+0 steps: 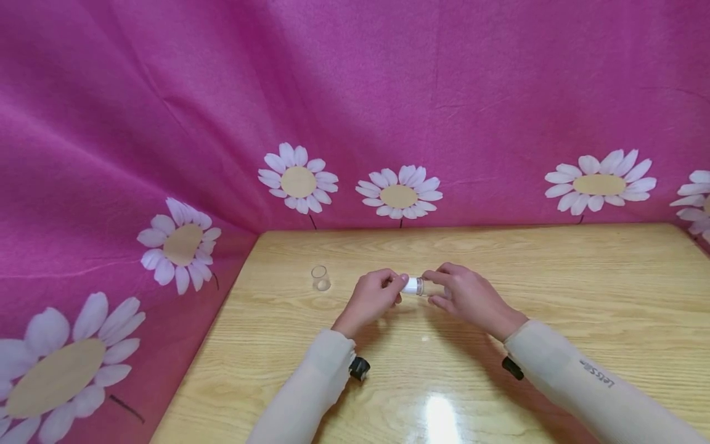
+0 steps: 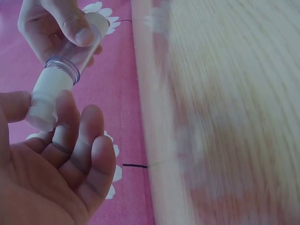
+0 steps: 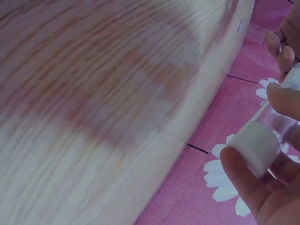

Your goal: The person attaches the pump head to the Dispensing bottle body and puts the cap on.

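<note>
A person's two hands share a clear pump bottle (image 2: 65, 65), held lengthwise between them over a wood-grain table (image 1: 554, 259). The left hand (image 1: 374, 296) pinches one end: in the left wrist view, its thumb and forefinger sit on either side of the white pump head (image 2: 42, 112), just past the smooth white collar (image 2: 52, 85), while its other fingers curl loosely alongside. The right hand (image 1: 468, 293) grips the transparent body, thumb laid across it, so the collar and the clear rim beside it show in the gap between the hands. At the far end from the pump head, the white base (image 3: 257, 143) juts past the right thumb, with another right fingertip beside it; whether that fingertip touches it cannot be told.

A clear cylindrical cap (image 1: 320, 279) stands on the table to the left of the left hand, apart from it. Behind hangs a magenta daisy-print cloth (image 1: 471, 92).
</note>
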Motion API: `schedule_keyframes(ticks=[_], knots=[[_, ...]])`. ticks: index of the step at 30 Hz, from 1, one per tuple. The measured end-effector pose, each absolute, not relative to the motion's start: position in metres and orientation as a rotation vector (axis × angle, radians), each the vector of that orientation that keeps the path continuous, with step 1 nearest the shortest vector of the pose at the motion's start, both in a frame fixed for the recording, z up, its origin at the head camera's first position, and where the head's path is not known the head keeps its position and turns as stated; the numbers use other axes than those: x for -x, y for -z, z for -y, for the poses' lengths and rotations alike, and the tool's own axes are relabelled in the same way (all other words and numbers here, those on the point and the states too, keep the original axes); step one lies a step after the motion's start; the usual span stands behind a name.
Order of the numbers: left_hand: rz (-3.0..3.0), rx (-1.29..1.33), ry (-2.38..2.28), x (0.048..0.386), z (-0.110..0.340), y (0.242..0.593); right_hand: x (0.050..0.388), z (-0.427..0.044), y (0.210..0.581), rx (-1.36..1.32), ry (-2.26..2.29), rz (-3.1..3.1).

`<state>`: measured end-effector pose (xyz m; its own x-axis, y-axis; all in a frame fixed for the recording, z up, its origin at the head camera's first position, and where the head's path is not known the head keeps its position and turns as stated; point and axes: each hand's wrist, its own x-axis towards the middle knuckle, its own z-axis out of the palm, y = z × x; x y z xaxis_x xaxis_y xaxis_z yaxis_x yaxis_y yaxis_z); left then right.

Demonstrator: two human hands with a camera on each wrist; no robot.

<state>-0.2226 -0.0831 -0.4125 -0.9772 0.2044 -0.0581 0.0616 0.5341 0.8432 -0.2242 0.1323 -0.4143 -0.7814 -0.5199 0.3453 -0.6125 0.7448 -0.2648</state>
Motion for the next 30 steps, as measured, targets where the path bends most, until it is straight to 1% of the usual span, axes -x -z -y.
schedule_keyframes(ticks=[30], knots=[[-2.654,-0.244,-1.45,0.2222,0.0866,0.4117,0.2277,-0.1266,0.4132,-0.914,-0.577,2.713]])
